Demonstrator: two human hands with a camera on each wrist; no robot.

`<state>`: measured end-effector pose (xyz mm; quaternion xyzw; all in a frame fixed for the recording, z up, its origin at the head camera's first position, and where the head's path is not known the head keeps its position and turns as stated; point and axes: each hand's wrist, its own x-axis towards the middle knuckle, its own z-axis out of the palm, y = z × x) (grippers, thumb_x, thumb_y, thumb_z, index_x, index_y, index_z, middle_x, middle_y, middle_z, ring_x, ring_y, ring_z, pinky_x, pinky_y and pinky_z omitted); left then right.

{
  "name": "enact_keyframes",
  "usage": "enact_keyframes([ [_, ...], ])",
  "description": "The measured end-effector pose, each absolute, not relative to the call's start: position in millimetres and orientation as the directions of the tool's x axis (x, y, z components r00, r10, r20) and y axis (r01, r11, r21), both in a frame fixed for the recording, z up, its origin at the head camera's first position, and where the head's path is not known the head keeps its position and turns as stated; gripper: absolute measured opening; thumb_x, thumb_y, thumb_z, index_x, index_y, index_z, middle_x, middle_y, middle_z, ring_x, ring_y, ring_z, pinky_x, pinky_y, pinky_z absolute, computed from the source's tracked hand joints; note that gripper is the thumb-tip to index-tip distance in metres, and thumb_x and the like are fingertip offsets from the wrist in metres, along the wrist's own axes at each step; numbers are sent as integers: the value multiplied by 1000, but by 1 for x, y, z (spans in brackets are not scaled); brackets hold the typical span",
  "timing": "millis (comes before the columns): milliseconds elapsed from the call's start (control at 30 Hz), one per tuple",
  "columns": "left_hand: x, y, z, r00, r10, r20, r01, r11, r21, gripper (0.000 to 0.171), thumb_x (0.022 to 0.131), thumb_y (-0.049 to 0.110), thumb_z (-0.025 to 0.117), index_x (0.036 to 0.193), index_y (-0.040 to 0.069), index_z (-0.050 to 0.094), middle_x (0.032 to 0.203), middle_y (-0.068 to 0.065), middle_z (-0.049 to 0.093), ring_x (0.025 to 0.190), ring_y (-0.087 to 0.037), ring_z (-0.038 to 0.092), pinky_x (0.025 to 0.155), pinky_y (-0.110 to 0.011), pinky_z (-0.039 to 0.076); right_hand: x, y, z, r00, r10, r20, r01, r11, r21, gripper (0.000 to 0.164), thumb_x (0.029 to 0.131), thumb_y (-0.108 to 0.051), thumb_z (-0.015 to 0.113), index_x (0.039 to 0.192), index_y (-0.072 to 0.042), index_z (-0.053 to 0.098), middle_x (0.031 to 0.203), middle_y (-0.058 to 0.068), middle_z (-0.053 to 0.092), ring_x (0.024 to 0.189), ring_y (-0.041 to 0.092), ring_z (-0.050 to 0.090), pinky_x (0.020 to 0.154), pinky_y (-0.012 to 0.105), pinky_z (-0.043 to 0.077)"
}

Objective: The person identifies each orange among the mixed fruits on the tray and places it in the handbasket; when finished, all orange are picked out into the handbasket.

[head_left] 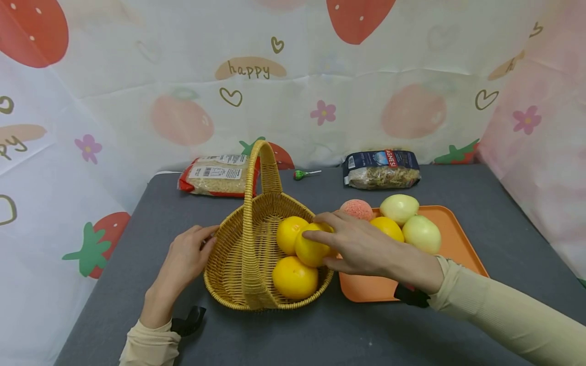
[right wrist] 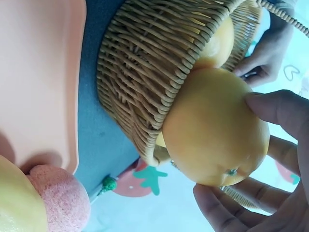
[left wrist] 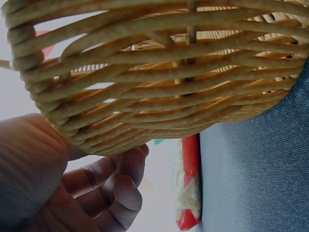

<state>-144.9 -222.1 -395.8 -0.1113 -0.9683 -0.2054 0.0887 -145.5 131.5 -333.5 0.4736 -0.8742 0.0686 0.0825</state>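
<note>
A wicker basket [head_left: 229,264] with a tall arched handle stands in the middle of the table. My left hand [head_left: 185,256] holds its left rim, fingers bent at the edge in the left wrist view. Over the basket's right side, my right hand [head_left: 354,246] grips an orange [head_left: 310,248] between thumb and fingers. That orange [right wrist: 217,125] overlaps the rim in the right wrist view. Two more oranges, one behind [head_left: 289,235] and one in front [head_left: 295,278], lie inside the basket on the right. The left half of the basket shows bare weave.
Right of the basket, an orange tray [head_left: 366,290] bears another orange [head_left: 388,229], two pale green round fruits [head_left: 422,234] and a pink rough ball [head_left: 357,209]. Along the back lie a red-edged bag of grain [head_left: 217,175], a lollipop [head_left: 299,175] and a pasta bag [head_left: 382,170].
</note>
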Motion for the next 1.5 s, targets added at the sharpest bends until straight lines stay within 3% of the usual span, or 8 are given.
enact_keyframes([
  [333,-145,-222,-395,-961,179,213,251,888,385,28,95,8,61,122,0,67,90,-12,66,72,-18,54,64,-33,46,-145,129,-333,-529,-820,218,-838,545,17,51,85,-32,76,131,-18,58,122,9,62,100,25,59,85,37,52],
  [500,-144,-222,-395,-963,175,207,244,890,385,28,95,8,61,122,0,67,91,-12,65,73,-18,54,64,-32,46,-144,128,-333,-527,-826,200,-839,543,32,50,86,-32,75,133,-22,60,130,12,59,106,29,59,91,40,51],
  [767,-144,-222,-396,-964,173,204,241,893,381,28,96,9,60,122,1,67,89,-12,65,71,-18,52,63,-31,44,-143,127,-333,-550,-818,168,-833,551,-48,52,86,-23,73,136,-20,59,139,14,54,117,33,56,97,45,50],
  [967,-144,-222,-396,-961,176,212,247,890,382,28,95,8,60,122,1,67,90,-12,65,72,-18,54,64,-32,45,-144,127,-334,-543,-822,173,-840,530,-120,53,86,-15,72,136,-13,53,141,16,51,109,31,60,90,41,53],
  [1233,-144,-222,-397,-961,179,210,249,890,382,28,95,8,60,122,0,67,89,-12,65,71,-18,54,63,-31,44,-147,122,-342,-510,-833,214,-855,518,-17,46,86,-19,76,129,-19,59,139,15,51,117,33,58,89,41,54],
  [1500,-144,-222,-396,-962,173,209,244,891,384,28,95,9,61,122,1,67,89,-12,65,71,-18,53,62,-31,44,-153,118,-347,-493,-830,260,-853,521,47,44,84,-23,77,125,-20,61,125,12,58,102,29,63,85,40,55],
])
